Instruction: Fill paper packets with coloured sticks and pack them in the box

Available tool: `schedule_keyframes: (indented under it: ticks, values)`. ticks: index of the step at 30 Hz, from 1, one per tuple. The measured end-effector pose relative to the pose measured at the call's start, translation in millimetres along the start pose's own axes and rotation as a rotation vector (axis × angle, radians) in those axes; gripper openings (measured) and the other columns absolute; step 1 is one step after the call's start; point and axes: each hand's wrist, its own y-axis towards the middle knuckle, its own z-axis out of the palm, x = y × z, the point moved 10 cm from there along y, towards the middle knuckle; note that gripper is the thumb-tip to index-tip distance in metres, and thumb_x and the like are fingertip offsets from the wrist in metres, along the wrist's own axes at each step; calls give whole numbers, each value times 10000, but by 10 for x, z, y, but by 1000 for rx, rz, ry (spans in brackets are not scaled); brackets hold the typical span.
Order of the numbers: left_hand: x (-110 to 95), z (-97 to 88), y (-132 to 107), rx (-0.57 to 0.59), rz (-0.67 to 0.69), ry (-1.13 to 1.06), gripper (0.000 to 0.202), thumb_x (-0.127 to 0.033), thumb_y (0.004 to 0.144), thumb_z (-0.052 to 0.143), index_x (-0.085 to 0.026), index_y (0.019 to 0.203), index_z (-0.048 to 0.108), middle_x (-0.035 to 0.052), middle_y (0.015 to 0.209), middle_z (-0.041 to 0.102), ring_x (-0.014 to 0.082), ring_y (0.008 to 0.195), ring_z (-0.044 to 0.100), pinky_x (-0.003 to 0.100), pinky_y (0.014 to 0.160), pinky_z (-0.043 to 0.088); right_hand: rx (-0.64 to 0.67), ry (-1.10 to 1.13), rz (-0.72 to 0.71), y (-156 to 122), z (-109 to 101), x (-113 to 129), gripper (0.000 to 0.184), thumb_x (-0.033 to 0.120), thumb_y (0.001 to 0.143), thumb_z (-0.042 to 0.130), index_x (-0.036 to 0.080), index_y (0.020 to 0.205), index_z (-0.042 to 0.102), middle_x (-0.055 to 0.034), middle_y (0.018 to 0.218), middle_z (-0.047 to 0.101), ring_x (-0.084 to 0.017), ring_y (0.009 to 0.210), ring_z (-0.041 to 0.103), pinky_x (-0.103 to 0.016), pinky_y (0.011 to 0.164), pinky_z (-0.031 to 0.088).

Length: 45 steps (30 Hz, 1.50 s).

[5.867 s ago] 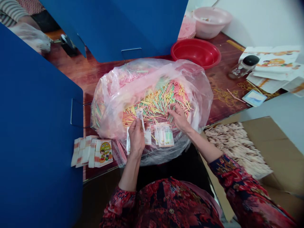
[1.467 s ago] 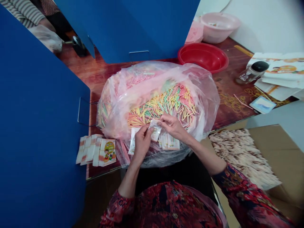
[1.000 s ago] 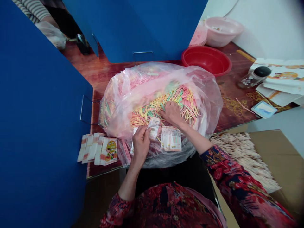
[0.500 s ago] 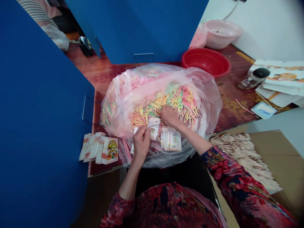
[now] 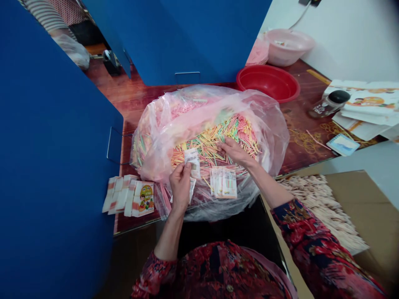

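A large clear plastic bag (image 5: 274, 124) lies open, full of thin pastel sticks (image 5: 199, 143) in yellow, pink and green. Between thumb and fingers, my left hand (image 5: 181, 182) pinches a small printed packet (image 5: 192, 160) over the bag's near side. Another white packet shows partly beneath that hand. My right hand (image 5: 237, 153) is just above the sticks, its fingers curled together; what they hold, if anything, blends with the pile. Below it, several overlapping filled packets (image 5: 229, 182) with coloured sticks showing through rest on the bag.
Bundled printed packets (image 5: 145, 198) lie at left beside a blue partition (image 5: 62, 145). A red basin (image 5: 268, 83), pink basin (image 5: 288, 45), dark-lidded bottle (image 5: 328, 104), rubber bands (image 5: 304, 140) and notepad (image 5: 343, 144) are at right. Below stands a cardboard box (image 5: 358, 187) of packets. A person's striped sleeve (image 5: 46, 14) shows top left.
My left hand has shifted slightly left with the packet. My right hand has lifted out of the sticks and moved right, its fingers now showing more.
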Motion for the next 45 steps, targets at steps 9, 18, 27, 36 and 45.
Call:
schedule_keyframes:
  ticks: [9,18,27,36,45]
  values:
    - [24,863,389,77,-162,-564,195,-366,873,771,-179,839,728,22,890,747,121,824,673,262,843,523,407,643,290,-303,563,192,409,368,768,839,214,808,462,60,687,467,-59,543,357,-230,505,292]
    - [-2,904,384,104,-151,-540,131,-279,898,738,-174,821,758,15,871,752,107,789,681,233,790,517,234,607,136,-257,393,300,351,437,882,730,237,833,446,73,665,381,-72,520,267,-230,460,202]
    - [-20,494,212,18,-127,-520,158,-319,817,820,-176,831,754,19,882,759,140,862,718,319,946,540,-99,124,-94,-448,24,23,266,448,976,579,248,852,453,4,852,503,-160,790,478,-302,762,448]
    - [124,467,110,-56,-173,-552,228,-335,733,890,-162,790,755,7,842,754,114,805,712,251,838,547,-253,342,30,-285,39,-204,101,346,982,537,273,968,468,57,710,455,-111,576,381,-211,513,342]
    - [201,686,1,-92,-287,-662,68,-226,862,769,-172,852,731,7,888,737,113,875,699,234,842,510,-220,1151,500,-126,296,-222,237,126,963,517,235,817,365,96,561,391,-53,412,245,-137,384,229]
